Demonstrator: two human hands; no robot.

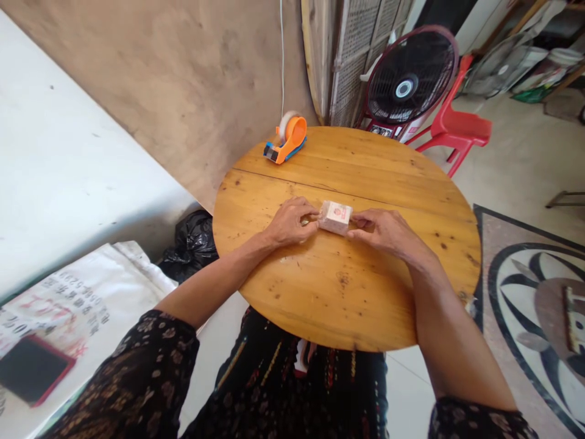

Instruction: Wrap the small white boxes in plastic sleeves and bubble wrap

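Observation:
A small box point(335, 218), whitish on top with a red print and apparently in clear wrapping, rests on the round wooden table point(292, 292). My left hand point(294, 222) is at its left end, with thumb and index finger bent toward it and touching it. On the opposite end, the fingers and thumb of my right hand point(386, 230) press against the box. Between them the two hands hold the box from its sides. Farther back on the table stands an orange and blue tape dispenser point(291, 140) with a roll of clear tape.
A dark-red fan point(406, 82) and a red plastic chair point(457, 125) stand behind the table. At left, a black plastic bag point(194, 241) sits near the wall, beside white printed sacks point(109, 292) with a red-edged dark device point(34, 369) on top.

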